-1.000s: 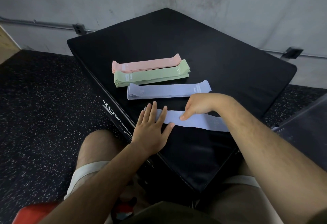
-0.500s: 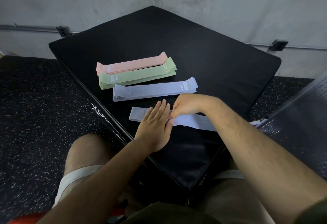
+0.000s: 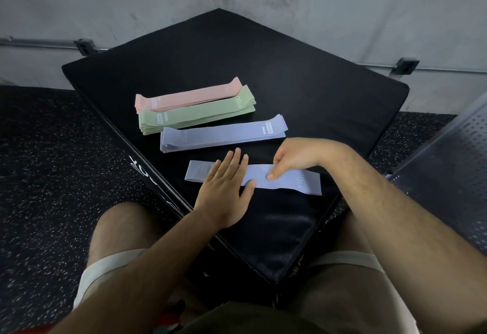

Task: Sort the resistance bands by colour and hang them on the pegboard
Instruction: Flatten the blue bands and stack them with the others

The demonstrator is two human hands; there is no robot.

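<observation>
Taking the lilac pile (image 3: 224, 134) as our mark, we are seeing the green pile (image 3: 197, 115) touching its far side and the pink pile (image 3: 189, 96) lying just beyond that. All three are sitting on the black worktop (image 3: 303, 70).

On the near side of the lilac pile our left hand (image 3: 224, 194) is lying flat. Its grip is wide and holding nothing, with straight fingers pressing the left part of the loose lilac band (image 3: 292, 183). That band is lying flat, close to the lilac pile but apart from it. Further right our right hand (image 3: 295, 157) is curling down onto the band, its grip narrow, with the thumb on top and the fingers at the far edge (a pinch, as far as we can tell). Well to the right of the pile a perforated panel (image 3: 453, 170) is standing, possibly the pegboard, and nothing is hanging on it.

We are judging a few risks here:
- If the right hand is lifting while the left palm is pinning, the stretchy band could pull taut and snap back or crumple.
- Sliding the band toward the lilac pile could nudge the pile's top layers askew.
- The band's right end is lying nearest the worktop's edge, so a careless tug could drop it to the floor.

Compared with half a second ago, the hands are no longer touching: the right hand is now sitting further right along the band, and bare lilac is showing between them. The three piles are looking unchanged.
</observation>
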